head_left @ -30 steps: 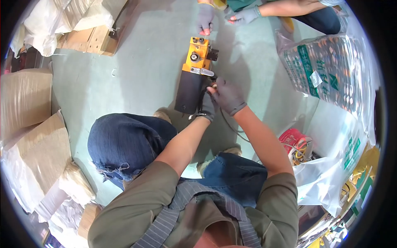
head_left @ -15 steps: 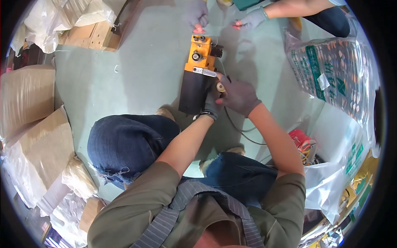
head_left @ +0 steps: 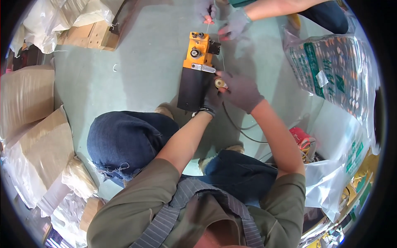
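An orange and black machine (head_left: pixel 195 74) stands on the green floor between my knees and another person. My left hand (head_left: pixel 211 101), in a dark glove, grips the black lower body of the machine from the right side. My right hand (head_left: pixel 240 89), in a grey glove, pinches a small round brass-coloured part (head_left: pixel 220 84) against the machine's side. A thin thread (head_left: pixel 222 58) runs from there up to the other person's gloved hands (head_left: pixel 231 29) at the top. A black cable (head_left: pixel 237 126) trails from the machine along the floor to the right.
A printed plastic sack (head_left: pixel 331 62) lies at the right, with clear bags (head_left: pixel 335 182) and a red item (head_left: pixel 302 138) below it. A wooden pallet (head_left: pixel 89 35) sits at the upper left. Brown cardboard and wrapped bundles (head_left: pixel 37 140) fill the left side.
The view has shifted so the machine sits lower and larger in frame. My right hand has moved onto the round part at the machine's side. The other person's hands have come closer together above it.
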Motion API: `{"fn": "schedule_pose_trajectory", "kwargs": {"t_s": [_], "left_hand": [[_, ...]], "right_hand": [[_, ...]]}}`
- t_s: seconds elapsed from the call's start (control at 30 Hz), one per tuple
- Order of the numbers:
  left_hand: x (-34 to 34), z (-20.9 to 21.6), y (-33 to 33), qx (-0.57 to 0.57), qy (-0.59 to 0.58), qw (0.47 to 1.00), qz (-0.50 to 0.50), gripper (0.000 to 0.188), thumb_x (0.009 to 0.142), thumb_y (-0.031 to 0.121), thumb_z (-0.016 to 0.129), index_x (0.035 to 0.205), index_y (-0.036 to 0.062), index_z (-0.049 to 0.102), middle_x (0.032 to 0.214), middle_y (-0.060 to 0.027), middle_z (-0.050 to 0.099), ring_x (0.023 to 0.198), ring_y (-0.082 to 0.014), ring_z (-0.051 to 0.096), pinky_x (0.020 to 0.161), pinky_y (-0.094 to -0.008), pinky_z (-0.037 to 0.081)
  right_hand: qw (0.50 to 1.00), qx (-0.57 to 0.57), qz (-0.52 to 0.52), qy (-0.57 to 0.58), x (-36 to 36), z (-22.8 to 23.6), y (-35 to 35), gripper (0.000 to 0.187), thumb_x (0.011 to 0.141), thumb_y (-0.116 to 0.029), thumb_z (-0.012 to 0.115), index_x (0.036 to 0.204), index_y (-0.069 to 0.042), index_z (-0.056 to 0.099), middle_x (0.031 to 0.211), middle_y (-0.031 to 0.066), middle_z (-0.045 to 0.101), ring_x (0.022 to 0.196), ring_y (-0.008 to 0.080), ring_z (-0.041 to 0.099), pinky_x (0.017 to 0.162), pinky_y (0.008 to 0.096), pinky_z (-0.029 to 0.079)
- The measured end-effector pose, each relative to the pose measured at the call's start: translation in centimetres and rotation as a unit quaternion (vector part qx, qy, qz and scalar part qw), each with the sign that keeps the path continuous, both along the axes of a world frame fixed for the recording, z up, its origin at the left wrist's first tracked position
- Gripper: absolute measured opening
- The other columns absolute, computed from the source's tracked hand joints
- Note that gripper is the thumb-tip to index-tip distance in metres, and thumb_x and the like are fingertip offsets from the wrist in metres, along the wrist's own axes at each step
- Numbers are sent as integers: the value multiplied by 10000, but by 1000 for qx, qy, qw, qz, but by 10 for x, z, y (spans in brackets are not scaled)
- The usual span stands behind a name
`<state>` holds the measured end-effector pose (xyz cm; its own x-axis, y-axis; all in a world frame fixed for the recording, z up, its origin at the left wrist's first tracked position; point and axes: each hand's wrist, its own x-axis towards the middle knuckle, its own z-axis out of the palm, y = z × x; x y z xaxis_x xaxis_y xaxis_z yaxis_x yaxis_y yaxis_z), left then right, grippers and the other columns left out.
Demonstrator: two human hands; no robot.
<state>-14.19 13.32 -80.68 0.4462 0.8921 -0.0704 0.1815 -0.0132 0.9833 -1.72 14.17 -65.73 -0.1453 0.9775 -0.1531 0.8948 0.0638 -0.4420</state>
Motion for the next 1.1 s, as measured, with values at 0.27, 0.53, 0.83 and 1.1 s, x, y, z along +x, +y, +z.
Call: {"fn": "schedule_pose_trajectory", "kwargs": {"t_s": [0.27,0.53,0.83,1.1], "left_hand": [[-6,-27,2,-80,-6,996,-24,378,805,62,552,1177,47,480,1095,-117,566,1053,-250,564,895,-328,438],[7,-2,1,-61,-24,997,-39,343,825,79,552,1160,29,494,1081,-141,579,1059,-284,568,883,-342,439],[0,-9,10,59,101,990,-83,299,856,105,577,1142,44,515,1073,-122,592,1010,-241,601,832,-316,457],[3,6,22,233,265,926,-137,235,859,128,593,1069,42,533,1007,-115,591,952,-210,605,776,-291,467]], "right_hand": [[994,-30,-30,-98,-25,-15,6,305,822,-337,610,959,-77,529,878,107,592,729,266,634,596,408,487],[992,-87,-33,-85,-6,-26,3,301,813,-335,621,947,-83,525,831,95,601,712,282,635,596,424,495],[983,-146,-27,-105,-16,-8,16,289,807,-320,638,949,-81,558,827,98,611,743,279,644,611,406,500],[984,-169,-24,-51,-14,-13,16,237,820,-245,612,974,-68,574,884,109,608,808,267,648,649,392,512]]}}
